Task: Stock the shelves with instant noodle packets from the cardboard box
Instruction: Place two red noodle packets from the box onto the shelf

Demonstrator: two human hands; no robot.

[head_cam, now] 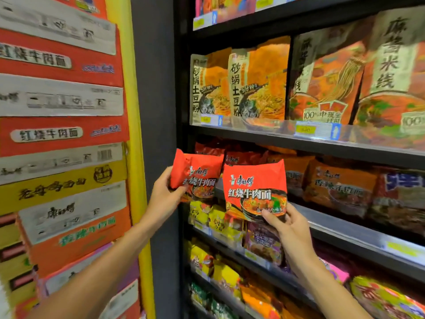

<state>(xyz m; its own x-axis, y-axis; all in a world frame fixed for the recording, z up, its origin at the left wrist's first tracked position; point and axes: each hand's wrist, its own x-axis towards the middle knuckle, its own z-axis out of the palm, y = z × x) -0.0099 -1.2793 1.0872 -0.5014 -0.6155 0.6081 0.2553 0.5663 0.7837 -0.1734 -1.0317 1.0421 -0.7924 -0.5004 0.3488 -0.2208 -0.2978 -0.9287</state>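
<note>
From the head camera we see two glossy, crinkled red plastic noodle packets, pillow-shaped, held up before the dark metal shelf (322,146). Our left hand (164,194) has its fingers clamped on the lower left corner of the left packet (197,174), which tilts with its top edge toward 11 o'clock and its long axis roughly horizontal. Our right hand (287,224) pinches the bottom edge of the right packet (254,187), thumb on the printed front; that packet stands nearly upright, face toward us, long axis level. The two packets sit just beside each other, edges close at the middle. Behind them, at 3 o'clock, lie orange packets (340,183) on the same shelf level. At 9 o'clock stands a stack of printed cardboard boxes (62,139), flat-sided, red, yellow and orange.
</note>
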